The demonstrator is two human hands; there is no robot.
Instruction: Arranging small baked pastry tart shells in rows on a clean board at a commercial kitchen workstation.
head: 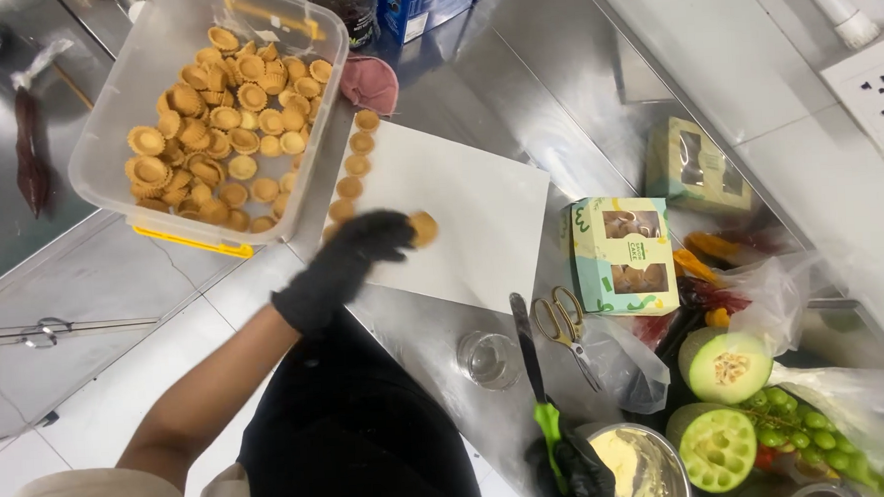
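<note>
Tub of tart shells (220, 114) left of the paper sheet (461, 218); scissors (565, 328) and box (622, 255) to its right.

We note a pale green windowed carton (623, 255) right of the white sheet (460, 213); a dark blue package (421, 3) stands at the counter's far end.

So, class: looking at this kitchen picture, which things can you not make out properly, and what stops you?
Head view:
- Right hand: cut off by the bottom edge.
- Metal bowl: cropped by that edge; its pale contents are unclear.
- Left hand: the black glove hides how the fingers grip the tart shell.
- Lower shells in the plastic tub: buried under others.
</note>
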